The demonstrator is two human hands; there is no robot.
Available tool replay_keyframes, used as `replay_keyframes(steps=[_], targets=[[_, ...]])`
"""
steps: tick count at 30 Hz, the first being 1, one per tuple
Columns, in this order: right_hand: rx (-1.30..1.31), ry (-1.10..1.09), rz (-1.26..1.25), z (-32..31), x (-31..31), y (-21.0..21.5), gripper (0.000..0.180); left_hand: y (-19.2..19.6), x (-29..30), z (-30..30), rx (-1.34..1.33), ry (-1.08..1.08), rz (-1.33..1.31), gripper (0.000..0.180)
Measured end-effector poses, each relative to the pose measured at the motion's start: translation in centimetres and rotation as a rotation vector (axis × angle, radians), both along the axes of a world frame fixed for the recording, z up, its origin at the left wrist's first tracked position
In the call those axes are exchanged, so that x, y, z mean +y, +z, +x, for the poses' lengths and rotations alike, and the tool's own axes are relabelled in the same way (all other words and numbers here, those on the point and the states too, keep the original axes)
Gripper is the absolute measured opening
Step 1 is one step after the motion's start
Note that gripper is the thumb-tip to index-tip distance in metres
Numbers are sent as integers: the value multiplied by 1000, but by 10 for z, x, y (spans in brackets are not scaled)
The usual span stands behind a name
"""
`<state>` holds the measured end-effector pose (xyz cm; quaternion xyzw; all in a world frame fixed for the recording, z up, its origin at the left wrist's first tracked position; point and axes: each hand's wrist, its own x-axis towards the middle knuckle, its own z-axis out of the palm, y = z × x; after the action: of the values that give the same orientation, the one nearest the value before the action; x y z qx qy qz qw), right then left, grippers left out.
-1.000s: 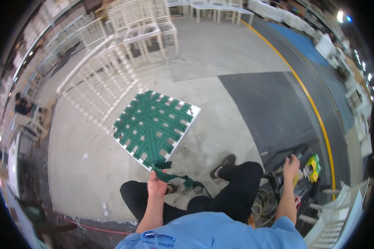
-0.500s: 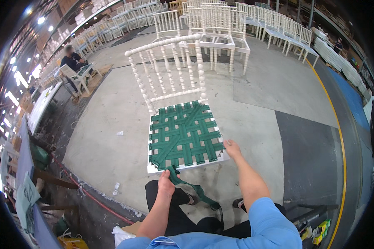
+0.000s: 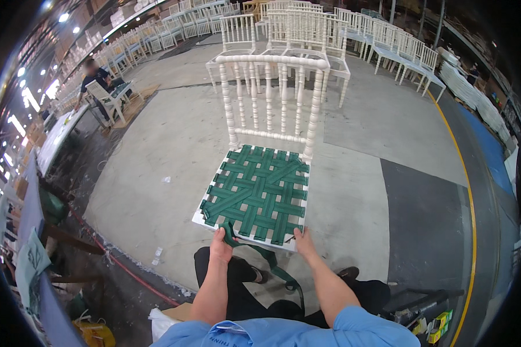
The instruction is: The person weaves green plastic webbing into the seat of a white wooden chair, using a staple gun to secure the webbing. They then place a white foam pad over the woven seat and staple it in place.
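Observation:
In front of me stands a white chair [image 3: 272,59] with turned spindles. Dark green webbing [image 3: 255,188] is woven across its seat frame, with two diagonal strips over the weave. At the front left corner my left hand [image 3: 220,247] is closed on a green webbing strap [image 3: 279,272], whose loose length hangs between my legs and trails toward the floor. My right hand [image 3: 304,241] grips the front right corner of the seat frame; its fingertips are partly hidden behind the edge.
Behind this chair stand several white chairs [image 3: 238,30], with long rows of others [image 3: 388,49] farther back. A person [image 3: 97,81] sits by a pale chair [image 3: 114,99] at the left. A blue-grey bench [image 3: 37,196] is near my left, and a yellow floor line [image 3: 472,202] runs along the right.
The chair has turned, its front swinging left and its back moving right. My right hand has moved left and nearer with the seat corner; my left hand keeps the strap.

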<state>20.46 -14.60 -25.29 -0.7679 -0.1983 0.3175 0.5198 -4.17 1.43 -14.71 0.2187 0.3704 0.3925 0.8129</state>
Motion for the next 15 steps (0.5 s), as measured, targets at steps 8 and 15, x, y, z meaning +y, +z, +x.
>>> replay_keyframes(steps=[8,15], targets=[[328,-139,-41,-30,-67,53,65,18,1,-10,289,-236,-200,28],[726,-157,-144,-16,-97,142,52,105,-62,-2,155,-659,-340,25]])
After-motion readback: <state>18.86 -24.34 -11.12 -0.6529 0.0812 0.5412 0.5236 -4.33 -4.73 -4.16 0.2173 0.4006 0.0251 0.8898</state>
